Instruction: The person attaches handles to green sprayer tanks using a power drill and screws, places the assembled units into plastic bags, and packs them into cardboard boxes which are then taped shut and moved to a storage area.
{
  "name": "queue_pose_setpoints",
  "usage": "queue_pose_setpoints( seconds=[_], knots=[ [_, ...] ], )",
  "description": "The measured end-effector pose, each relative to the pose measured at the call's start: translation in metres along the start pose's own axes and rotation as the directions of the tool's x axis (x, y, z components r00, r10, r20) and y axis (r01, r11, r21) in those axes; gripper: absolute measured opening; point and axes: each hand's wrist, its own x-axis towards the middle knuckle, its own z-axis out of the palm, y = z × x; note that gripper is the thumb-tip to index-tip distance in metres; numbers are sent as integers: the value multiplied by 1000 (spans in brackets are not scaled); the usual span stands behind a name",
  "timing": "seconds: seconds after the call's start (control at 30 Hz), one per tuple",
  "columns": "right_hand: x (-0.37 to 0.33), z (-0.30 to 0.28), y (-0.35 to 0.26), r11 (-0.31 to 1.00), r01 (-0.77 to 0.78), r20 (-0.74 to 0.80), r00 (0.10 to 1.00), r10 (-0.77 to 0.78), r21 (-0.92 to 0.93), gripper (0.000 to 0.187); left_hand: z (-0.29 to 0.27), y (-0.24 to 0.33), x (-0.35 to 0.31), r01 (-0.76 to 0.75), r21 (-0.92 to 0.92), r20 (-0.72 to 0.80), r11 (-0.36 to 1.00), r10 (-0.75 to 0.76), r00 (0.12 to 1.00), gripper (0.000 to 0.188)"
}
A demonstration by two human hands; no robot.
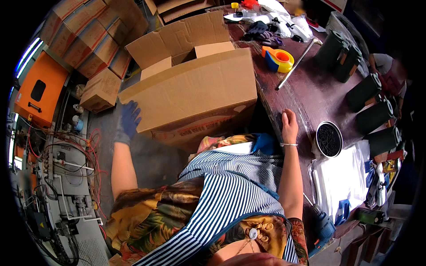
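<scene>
A large open cardboard box point(191, 82) stands in front of me with its flaps raised. My left hand point(128, 122), in a blue-grey glove, is at the box's left end. Its fingers are spread, and whether they press on the cardboard I cannot tell. My right hand point(289, 127) is bare, with a bracelet at the wrist. It is at the edge of the dark red table point(306, 95), fingers loosely stretched and nothing visible in them. Nearest to it on the table is a round tub point(329, 138) of small dark pieces.
On the table are a tape dispenser point(278, 59), a metal rod point(298, 64), dark green rolls point(364, 92), white plastic bags point(339, 181) and a blue power drill point(323, 226). Stacked cartons point(91, 37) stand far left, above machinery with cables point(66, 173). Another person point(390, 75) is at the far right.
</scene>
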Motion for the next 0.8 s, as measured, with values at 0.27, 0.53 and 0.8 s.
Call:
queue_pose_setpoints(
  seconds=[0.27,0.53,0.8],
  knots=[
    [-6,45,-50,863,124,114,990,-78,-490,36,70,-31,64,-117,948,109,-295,-43,993,65],
    [8,166,-90,673,655,605,702,-375,-342,50,213,97,230,-378,785,610,-490,719,334,55],
    [49,164,-80,800,546,685,683,-253,-249,38,265,93,472,-111,969,235,-221,679,696,63]
  ],
)
